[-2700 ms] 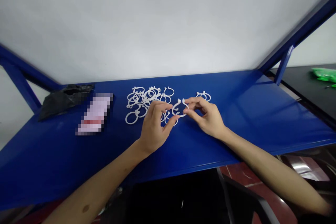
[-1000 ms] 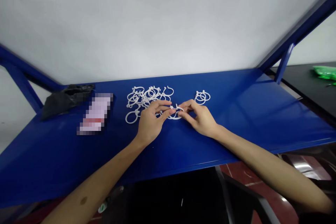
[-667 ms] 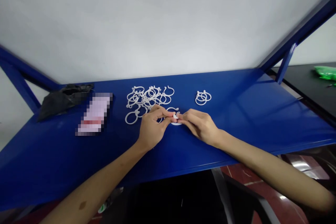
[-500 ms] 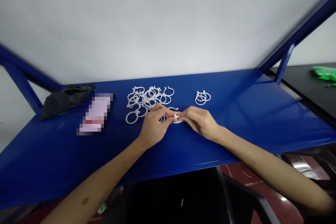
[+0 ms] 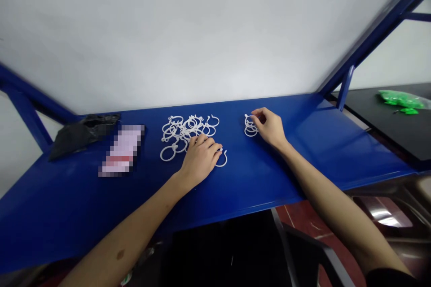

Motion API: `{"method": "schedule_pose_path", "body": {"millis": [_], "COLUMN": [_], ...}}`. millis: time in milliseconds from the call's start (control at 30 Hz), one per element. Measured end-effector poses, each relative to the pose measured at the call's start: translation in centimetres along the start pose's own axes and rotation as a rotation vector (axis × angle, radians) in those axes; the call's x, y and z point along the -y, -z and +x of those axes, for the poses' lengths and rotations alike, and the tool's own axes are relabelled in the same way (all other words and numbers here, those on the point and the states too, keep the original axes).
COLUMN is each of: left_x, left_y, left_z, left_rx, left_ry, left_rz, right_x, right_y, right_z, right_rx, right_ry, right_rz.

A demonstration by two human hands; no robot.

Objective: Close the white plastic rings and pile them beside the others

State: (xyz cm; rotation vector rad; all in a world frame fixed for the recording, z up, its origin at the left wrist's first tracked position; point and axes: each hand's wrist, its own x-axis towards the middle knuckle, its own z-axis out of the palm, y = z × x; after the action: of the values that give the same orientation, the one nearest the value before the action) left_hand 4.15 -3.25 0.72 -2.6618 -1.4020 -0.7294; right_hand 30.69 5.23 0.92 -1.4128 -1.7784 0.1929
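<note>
My left hand (image 5: 201, 158) lies palm down at the front of a pile of white plastic rings (image 5: 171, 132), fingers loosely spread. Its thumb and fingertips are beside a white open ring (image 5: 226, 159) with a gap at its top; whether they touch it is unclear. Farther right, my right hand (image 5: 269, 126) has thumb and index finger closed at the edge of a white ring (image 5: 246, 119), at a small group of overlapping rings (image 5: 250, 135). The hand covers part of that group.
On the blue table (image 5: 235, 186) at left lie a crumpled black plastic bag (image 5: 72, 136) and a blurred pinkish packet (image 5: 124, 145). Blue metal bars (image 5: 346, 83) rise at both sides. A green item in clear plastic (image 5: 399, 98) sits on a black surface at right.
My hands have parted from working together on a white piece at the middle. The right hand moved right and away to the small group; the left stayed by the pile, its fingers loosened.
</note>
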Motion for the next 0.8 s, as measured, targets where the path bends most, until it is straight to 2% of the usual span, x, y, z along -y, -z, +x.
{"method": "schedule_pose_path", "body": {"millis": [133,233,333,400,533,600,800], "left_x": [-0.5,-0.7,-0.8,-0.9,-0.9,-0.9,-1.4], "left_y": [0.3,0.3,0.4,0.6,0.9,1.2,1.3], "left_z": [0.0,-0.1,0.0,0.1,0.3,0.4,0.2], "left_rx": [-0.018,-0.043,-0.078,-0.128,-0.212,-0.238,-0.232], "left_ry": [-0.003,0.039,0.114,0.173,0.285,0.334,0.386], "left_rz": [-0.058,-0.101,-0.166,-0.226,-0.369,-0.447,-0.635], "right_x": [0.2,0.7,1.6,2.6,5.2,6.4,8.0], "right_y": [-0.8,-0.4,0.4,0.7,0.3,-0.1,-0.4], "right_z": [0.2,0.1,-0.5,-1.3,-3.4,-4.3,-5.5], "right_rx": [0.063,-0.01,-0.059,0.002,0.313,0.397,0.342], "right_ry": [0.044,0.094,0.135,0.163,0.251,0.264,0.259], "right_rz": [-0.121,-0.227,-0.224,-0.147,0.129,0.249,0.384]}}
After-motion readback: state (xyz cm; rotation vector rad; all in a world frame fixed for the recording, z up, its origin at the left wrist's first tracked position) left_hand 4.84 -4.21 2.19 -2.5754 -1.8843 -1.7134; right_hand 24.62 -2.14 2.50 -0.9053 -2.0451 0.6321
